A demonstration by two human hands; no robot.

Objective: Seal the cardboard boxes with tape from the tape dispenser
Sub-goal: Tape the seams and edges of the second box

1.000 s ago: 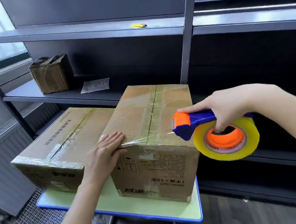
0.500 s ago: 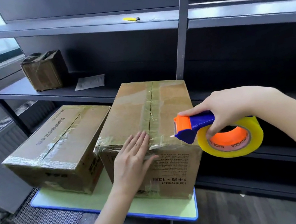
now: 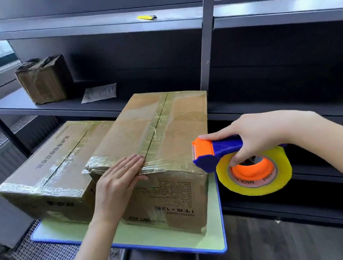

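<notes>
Left hand [image 3: 118, 178] lies flat, fingers straight, pressing tape over the near top edge of the right box [image 3: 158, 154]. Right hand [image 3: 254, 137] grips the tape dispenser [image 3: 239, 164] just off that box's right corner — over open floor. Left box [image 3: 55, 166] alongside, touching; shelves [image 3: 86, 26] behind.

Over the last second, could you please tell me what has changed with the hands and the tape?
The left hand slid right along the front edge of the right box, pressing the tape flat. The right hand still grips the tape dispenser; the left box stayed put.
</notes>
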